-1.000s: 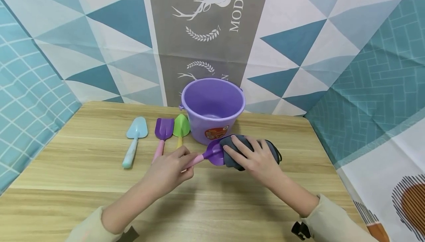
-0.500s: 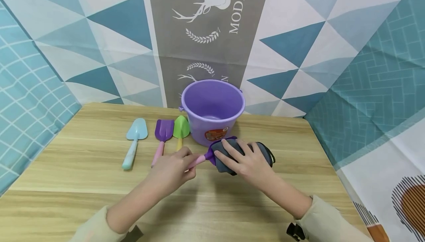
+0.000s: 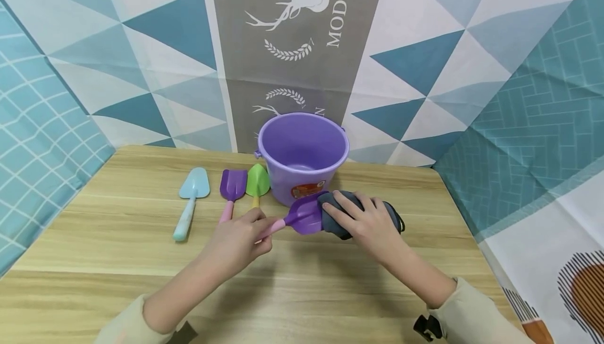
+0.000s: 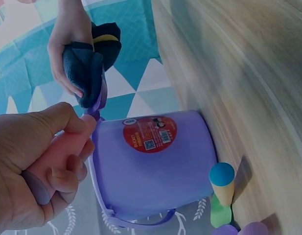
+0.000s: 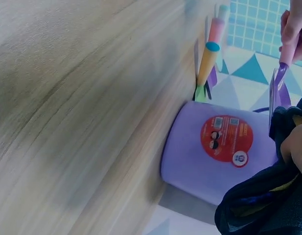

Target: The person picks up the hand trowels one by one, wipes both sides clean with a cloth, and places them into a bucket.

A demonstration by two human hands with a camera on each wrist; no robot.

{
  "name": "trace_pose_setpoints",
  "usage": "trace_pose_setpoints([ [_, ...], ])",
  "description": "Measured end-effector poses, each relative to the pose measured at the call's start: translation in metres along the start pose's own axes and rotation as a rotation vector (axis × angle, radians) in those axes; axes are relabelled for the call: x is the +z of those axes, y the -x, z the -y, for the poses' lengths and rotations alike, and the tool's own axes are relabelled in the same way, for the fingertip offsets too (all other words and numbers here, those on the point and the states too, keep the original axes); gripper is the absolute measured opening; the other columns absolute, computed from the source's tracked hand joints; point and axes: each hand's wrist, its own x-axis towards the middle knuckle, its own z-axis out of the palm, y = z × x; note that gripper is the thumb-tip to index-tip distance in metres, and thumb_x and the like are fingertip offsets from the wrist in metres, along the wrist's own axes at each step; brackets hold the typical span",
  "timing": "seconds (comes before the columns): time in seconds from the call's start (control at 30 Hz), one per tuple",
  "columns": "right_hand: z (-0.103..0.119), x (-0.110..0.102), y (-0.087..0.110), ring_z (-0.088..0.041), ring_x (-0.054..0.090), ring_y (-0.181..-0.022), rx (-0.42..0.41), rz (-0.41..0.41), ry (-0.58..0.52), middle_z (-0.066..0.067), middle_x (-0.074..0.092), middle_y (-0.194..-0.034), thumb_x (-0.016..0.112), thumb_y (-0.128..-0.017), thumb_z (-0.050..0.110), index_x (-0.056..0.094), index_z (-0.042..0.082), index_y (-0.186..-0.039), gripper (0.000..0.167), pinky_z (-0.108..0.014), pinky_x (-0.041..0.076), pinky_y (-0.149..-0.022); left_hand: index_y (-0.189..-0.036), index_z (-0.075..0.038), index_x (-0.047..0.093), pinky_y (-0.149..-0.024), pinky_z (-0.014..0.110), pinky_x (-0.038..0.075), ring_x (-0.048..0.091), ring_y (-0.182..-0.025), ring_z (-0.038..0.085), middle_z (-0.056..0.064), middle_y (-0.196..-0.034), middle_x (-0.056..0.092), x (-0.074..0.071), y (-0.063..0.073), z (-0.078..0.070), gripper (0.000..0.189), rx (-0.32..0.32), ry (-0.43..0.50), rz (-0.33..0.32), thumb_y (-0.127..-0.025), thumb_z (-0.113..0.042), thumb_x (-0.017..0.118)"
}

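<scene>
My left hand [image 3: 238,242] grips the pink handle of a toy shovel [image 3: 306,215] with a purple blade, held above the table in front of the bucket. In the left wrist view, the fingers wrap round that handle [image 4: 60,152]. A dark grey cloth [image 3: 337,223] is bunched in my right hand [image 3: 375,228]. It touches the far end of the blade and hides its tip. Folds of the cloth [image 5: 258,196] hang loosely below the fingers in the right wrist view.
A purple bucket [image 3: 302,176] with a red label stands upright behind the shovel. Left of it on the wooden table [image 3: 118,249] lie a light blue trowel [image 3: 193,192], another purple shovel [image 3: 233,184] with a pink handle, and a green trowel [image 3: 258,180] with a yellow handle.
My right hand slid the cloth left over the blade, then back right to its tip, baring most of the purple surface. The left hand kept its grip and barely shifted.
</scene>
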Motion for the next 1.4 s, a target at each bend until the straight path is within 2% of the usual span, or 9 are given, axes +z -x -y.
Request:
trace_pose_setpoints([
  [0.13, 0.009, -0.001, -0.004, -0.032, 0.059, -0.095, -0.034, -0.066, -0.004, -0.003, 0.062, -0.124, 0.048, -0.095, 0.016, 0.060, 0.023, -0.124, 0.032, -0.046, 0.053, -0.065, -0.099, -0.019, 0.073, -0.097, 0.069, 0.033, 0.064, -0.068, 0.010, -0.005, -0.082, 0.063, -0.001, -0.002, -0.001, 0.024, -0.029, 0.010, 0.016, -0.075, -0.015, 0.073],
  [0.23, 0.016, 0.001, -0.007, -0.030, 0.061, -0.092, -0.071, -0.109, 0.007, -0.002, 0.063, -0.119, 0.031, -0.103, 0.017, 0.062, 0.024, -0.120, 0.037, -0.044, 0.053, -0.063, -0.094, -0.018, 0.073, -0.097, 0.069, 0.032, 0.064, -0.068, 0.011, -0.005, -0.082, 0.063, -0.001, -0.004, -0.003, 0.018, -0.048, 0.001, 0.033, -0.075, -0.018, 0.073],
  [0.3, 0.019, 0.002, -0.008, -0.029, 0.061, -0.092, -0.083, -0.116, 0.017, -0.001, 0.064, -0.117, 0.025, -0.104, 0.015, 0.063, 0.025, -0.118, 0.042, -0.042, 0.052, -0.062, -0.090, -0.017, 0.073, -0.097, 0.068, 0.032, 0.065, -0.069, 0.011, -0.007, -0.082, 0.063, -0.001, -0.004, -0.004, 0.015, -0.056, -0.005, 0.038, -0.075, -0.020, 0.074],
  [0.47, 0.022, 0.005, -0.007, -0.029, 0.060, -0.093, -0.098, -0.093, 0.044, -0.001, 0.063, -0.117, 0.023, -0.103, 0.012, 0.063, 0.026, -0.117, 0.045, -0.042, 0.052, -0.063, -0.086, -0.018, 0.071, -0.097, 0.069, 0.033, 0.066, -0.071, 0.011, -0.009, -0.081, 0.063, 0.000, -0.005, -0.006, 0.011, -0.058, -0.011, 0.028, -0.076, -0.022, 0.073],
  [0.63, 0.018, 0.005, -0.003, -0.030, 0.060, -0.095, -0.094, -0.036, 0.053, -0.002, 0.061, -0.120, 0.023, -0.103, 0.014, 0.061, 0.026, -0.120, 0.043, -0.043, 0.053, -0.063, -0.098, -0.019, 0.073, -0.097, 0.069, 0.031, 0.066, -0.071, 0.011, -0.009, -0.082, 0.063, 0.000, -0.002, -0.003, 0.023, -0.038, -0.018, 0.023, -0.074, -0.019, 0.073],
  [0.83, 0.007, 0.003, 0.004, -0.034, 0.058, -0.095, -0.048, -0.001, -0.006, -0.005, 0.061, -0.123, 0.035, -0.094, 0.016, 0.060, 0.023, -0.122, 0.038, -0.047, 0.051, -0.063, -0.102, -0.018, 0.073, -0.097, 0.069, 0.032, 0.063, -0.066, 0.009, -0.007, -0.080, 0.061, -0.001, 0.000, 0.002, 0.027, -0.005, -0.007, 0.010, -0.075, -0.016, 0.072],
  [1.1, 0.006, -0.006, -0.003, -0.033, 0.058, -0.098, -0.038, -0.036, -0.034, -0.004, 0.060, -0.126, 0.056, -0.087, 0.017, 0.059, 0.024, -0.124, 0.038, -0.046, 0.052, -0.065, -0.100, -0.018, 0.073, -0.097, 0.069, 0.032, 0.065, -0.068, 0.012, -0.007, -0.082, 0.062, -0.001, -0.001, 0.000, 0.025, -0.030, -0.017, 0.026, -0.074, -0.019, 0.072],
  [1.3, 0.016, -0.004, -0.012, -0.031, 0.060, -0.095, -0.086, -0.085, 0.007, -0.003, 0.062, -0.122, 0.043, -0.097, 0.019, 0.061, 0.026, -0.122, 0.031, -0.044, 0.052, -0.064, -0.094, -0.021, 0.072, -0.097, 0.068, 0.031, 0.067, -0.070, 0.015, -0.010, -0.085, 0.064, 0.003, -0.002, -0.008, 0.020, -0.050, -0.034, 0.060, -0.075, -0.025, 0.073],
  [1.4, 0.020, -0.001, -0.015, -0.031, 0.060, -0.094, -0.110, -0.082, 0.057, -0.002, 0.062, -0.121, 0.031, -0.101, 0.016, 0.061, 0.026, -0.122, 0.037, -0.044, 0.052, -0.063, -0.089, -0.018, 0.072, -0.090, 0.058, 0.043, 0.066, -0.067, 0.014, -0.009, -0.083, 0.063, 0.004, -0.003, -0.010, 0.017, -0.042, -0.031, 0.042, -0.074, -0.024, 0.074],
])
